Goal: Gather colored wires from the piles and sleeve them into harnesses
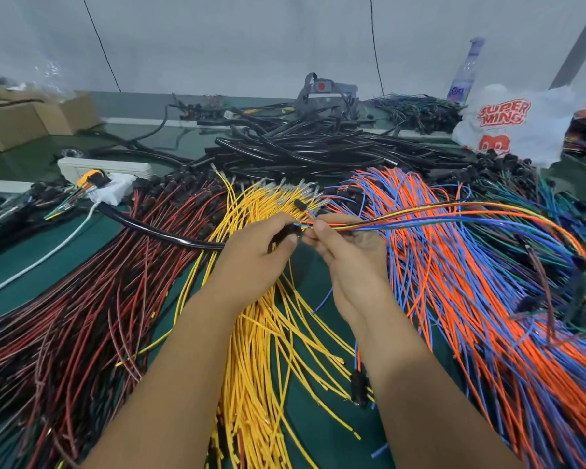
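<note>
Several thin coloured wires (403, 221), pinched by right hand (347, 245), meet the black plastic sleeve (170, 234) gripped by left hand (254, 255); one stray tip could snag its mouth.

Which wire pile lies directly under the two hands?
The yellow pile, in the middle: the red-black pile lies to its left, the orange-blue pile to its right.

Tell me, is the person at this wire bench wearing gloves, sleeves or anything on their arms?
No. Both forearms are bare right down to the bottom edge of the picture, with no sleeves or cuffs showing. The left hand and right hand have no gloves, and no rings, watch or wristband are visible. The fingernails look short and unpainted.
</note>
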`<action>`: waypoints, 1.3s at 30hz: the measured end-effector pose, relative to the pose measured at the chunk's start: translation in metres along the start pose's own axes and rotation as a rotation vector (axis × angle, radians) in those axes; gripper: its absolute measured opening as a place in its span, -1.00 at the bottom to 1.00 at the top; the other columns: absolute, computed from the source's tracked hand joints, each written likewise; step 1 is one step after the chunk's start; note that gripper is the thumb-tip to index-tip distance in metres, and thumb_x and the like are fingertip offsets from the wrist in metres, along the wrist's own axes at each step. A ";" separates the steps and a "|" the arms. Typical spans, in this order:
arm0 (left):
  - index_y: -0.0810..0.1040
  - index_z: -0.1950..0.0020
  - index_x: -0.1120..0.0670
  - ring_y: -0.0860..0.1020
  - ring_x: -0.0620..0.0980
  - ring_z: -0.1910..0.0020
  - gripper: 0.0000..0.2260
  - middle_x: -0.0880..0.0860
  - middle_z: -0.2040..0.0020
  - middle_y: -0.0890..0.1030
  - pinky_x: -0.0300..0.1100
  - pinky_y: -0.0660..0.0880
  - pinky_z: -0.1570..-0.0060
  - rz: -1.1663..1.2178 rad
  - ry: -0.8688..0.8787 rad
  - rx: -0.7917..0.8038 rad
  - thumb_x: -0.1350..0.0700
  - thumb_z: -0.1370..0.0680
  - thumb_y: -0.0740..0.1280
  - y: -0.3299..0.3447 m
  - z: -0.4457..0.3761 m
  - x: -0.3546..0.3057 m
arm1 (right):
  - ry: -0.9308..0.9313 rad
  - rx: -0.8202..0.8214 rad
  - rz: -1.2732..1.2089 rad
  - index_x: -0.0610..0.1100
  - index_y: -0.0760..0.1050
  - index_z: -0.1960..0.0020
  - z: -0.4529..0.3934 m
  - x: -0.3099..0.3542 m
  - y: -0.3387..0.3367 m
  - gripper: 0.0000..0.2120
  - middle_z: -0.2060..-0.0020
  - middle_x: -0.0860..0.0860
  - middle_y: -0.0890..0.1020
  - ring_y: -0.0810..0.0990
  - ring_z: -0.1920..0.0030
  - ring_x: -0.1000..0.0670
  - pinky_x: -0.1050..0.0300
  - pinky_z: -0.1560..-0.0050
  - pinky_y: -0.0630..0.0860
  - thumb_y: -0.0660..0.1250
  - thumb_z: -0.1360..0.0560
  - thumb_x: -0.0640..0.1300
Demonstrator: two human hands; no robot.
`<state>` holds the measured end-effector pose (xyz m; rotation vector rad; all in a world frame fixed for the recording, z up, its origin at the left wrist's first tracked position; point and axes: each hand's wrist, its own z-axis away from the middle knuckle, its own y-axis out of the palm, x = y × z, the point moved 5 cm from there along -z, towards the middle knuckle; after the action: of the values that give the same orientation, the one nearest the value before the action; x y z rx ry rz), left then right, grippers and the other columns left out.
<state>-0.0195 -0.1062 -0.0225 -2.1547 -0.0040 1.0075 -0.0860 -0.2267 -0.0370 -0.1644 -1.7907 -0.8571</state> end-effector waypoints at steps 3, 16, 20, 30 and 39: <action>0.52 -0.05 -0.06 0.43 -0.16 0.27 -0.89 -0.12 0.24 0.51 -0.14 0.32 0.26 0.045 -0.027 -0.001 0.08 -0.61 0.22 0.001 0.001 0.000 | 0.038 0.028 0.012 -0.26 0.58 0.13 0.001 -0.002 0.002 -0.89 0.32 -0.08 0.62 0.64 0.25 0.02 0.21 0.12 0.58 0.32 -0.51 -0.40; 0.55 -0.24 0.00 0.48 0.00 -0.08 -0.76 -0.03 -0.06 0.60 0.11 0.41 -0.09 -0.148 0.006 -0.014 0.05 -0.65 0.16 -0.001 -0.002 0.000 | -0.034 -0.034 0.221 -0.23 0.60 0.13 0.002 0.002 0.001 -0.88 0.32 -0.02 0.68 0.70 0.25 0.02 0.23 0.15 0.61 0.36 -0.49 -0.40; 0.54 -0.24 0.02 0.50 0.00 -0.04 -0.76 -0.01 -0.05 0.61 0.05 0.45 -0.02 -0.164 0.001 0.001 0.06 -0.65 0.16 0.003 -0.003 0.002 | -0.084 -0.007 0.296 -0.25 0.57 0.13 0.002 0.005 0.002 -0.88 0.32 -0.04 0.65 0.67 0.29 0.09 0.29 0.19 0.58 0.35 -0.47 -0.43; 0.51 -0.27 -0.14 0.25 -0.12 0.04 -0.74 -0.14 0.15 0.37 -0.15 0.08 0.00 -0.464 0.084 -0.046 0.01 -0.61 0.19 0.002 -0.001 -0.001 | -0.030 0.015 0.390 -0.28 0.58 -0.01 -0.001 -0.002 -0.001 -0.88 0.22 -0.10 0.70 0.71 0.16 -0.05 0.01 -0.03 0.63 0.39 -0.47 -0.36; 0.55 -0.04 -0.04 0.46 -0.11 0.17 -0.80 -0.10 0.19 0.52 -0.05 0.43 0.20 -0.188 0.011 0.056 -0.05 -0.58 0.17 0.004 0.001 -0.002 | 0.005 0.001 0.279 -0.25 0.61 0.06 -0.001 0.000 -0.002 -0.92 0.29 -0.06 0.70 0.70 0.22 -0.01 0.17 0.08 0.63 0.41 -0.46 -0.36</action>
<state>-0.0232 -0.1087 -0.0238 -2.0656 -0.1675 0.8771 -0.0864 -0.2286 -0.0373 -0.4013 -1.7135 -0.6555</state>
